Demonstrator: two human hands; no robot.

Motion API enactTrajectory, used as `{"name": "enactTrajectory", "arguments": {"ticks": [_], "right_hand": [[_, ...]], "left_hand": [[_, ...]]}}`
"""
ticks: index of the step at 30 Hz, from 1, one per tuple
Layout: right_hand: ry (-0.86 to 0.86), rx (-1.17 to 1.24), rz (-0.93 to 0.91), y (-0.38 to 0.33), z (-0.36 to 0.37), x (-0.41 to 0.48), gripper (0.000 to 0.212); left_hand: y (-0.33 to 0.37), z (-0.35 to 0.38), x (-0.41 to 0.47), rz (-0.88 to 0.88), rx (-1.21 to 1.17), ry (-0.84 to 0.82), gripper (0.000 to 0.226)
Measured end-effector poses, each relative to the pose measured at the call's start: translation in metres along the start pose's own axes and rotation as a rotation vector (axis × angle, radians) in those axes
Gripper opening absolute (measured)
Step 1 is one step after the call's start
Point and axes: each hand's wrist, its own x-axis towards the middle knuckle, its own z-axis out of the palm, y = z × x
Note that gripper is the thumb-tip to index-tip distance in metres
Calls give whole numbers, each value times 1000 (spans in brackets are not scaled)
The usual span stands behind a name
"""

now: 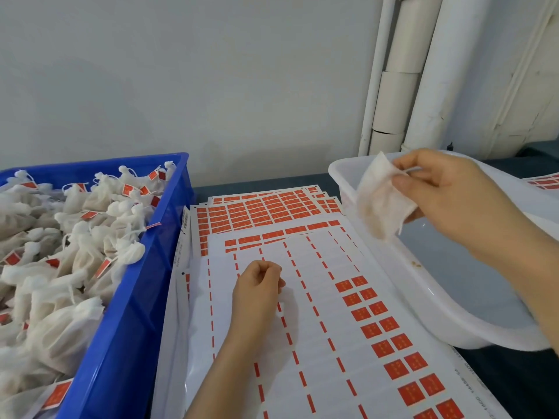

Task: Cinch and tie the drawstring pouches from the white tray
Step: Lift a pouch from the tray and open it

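Head view, counts first: one loose pouch (379,201), one white tray (453,303) at the right of the frame, one blue crate (142,297) at the left heaped with tied pouches (90,225), too many for me to count. A stack of label sheets (302,313) lies between them on the surface; the sheet count is unclear.

The loose pouch is flat and uncinched, held up over the tray's far end. Its long axis runs roughly up-down in the frame, and I can't tell which end is the mouth.

My right hand (447,195) pinches the pouch's right edge, fingers curled. My left hand (257,285) rests on the top sheet in a loose fist, with nothing visible in it.
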Motion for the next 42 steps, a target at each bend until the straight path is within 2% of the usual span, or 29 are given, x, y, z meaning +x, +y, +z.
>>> {"name": "enactTrajectory", "arguments": {"ticks": [4, 7, 8, 10, 12, 16, 19, 21, 24, 29, 31, 33, 35, 38, 42], "right_hand": [[-98, 227, -5, -22, 32, -1, 17], [-196, 171, -13, -17, 65, -6, 16], [-221, 126, -15, -13, 75, -8, 16], [-245, 53, -19, -4, 94, -12, 20], [-223, 17, -7, 6, 106, -13, 21], [-81, 108, 77, 24, 110, -11, 16], [-24, 235, 134, 35, 111, -13, 17], [-13, 276, 152, 41, 113, -17, 16], [-15, 207, 111, 53, 119, -23, 13], [25, 189, 132, 59, 120, -27, 2], [66, 231, 149, 58, 121, -27, 15], [76, 242, 165, 57, 121, -28, 18], [49, 180, 148, 59, 123, -28, 7], [24, 148, 123, 61, 123, -30, 2], [1, 218, 115, 55, 122, -32, 6]], "left_hand": [[4, -3, 0, 24, -63, 3, 20], [15, -4, -1, 26, -247, -50, 27], [18, -6, -2, -5, -368, -123, 35], [22, -10, -3, -75, -591, -251, 65], [24, -12, -4, -96, -658, -289, 75], [20, -7, -6, 37, -495, -192, 43], [15, -6, -10, 102, -399, -171, 36], [13, -7, -7, 87, -400, -114, 37], [10, -9, -2, 59, -390, -47, 30], [9, -7, -2, 27, -393, -45, 33], [10, -5, -3, -39, -429, -51, 21], [11, -4, -3, -87, -462, -64, 14], [15, -2, -5, -109, -494, -70, 13], [19, -3, -8, -111, -520, -96, 16], [20, -5, -12, 68, -346, -111, 38]]}}
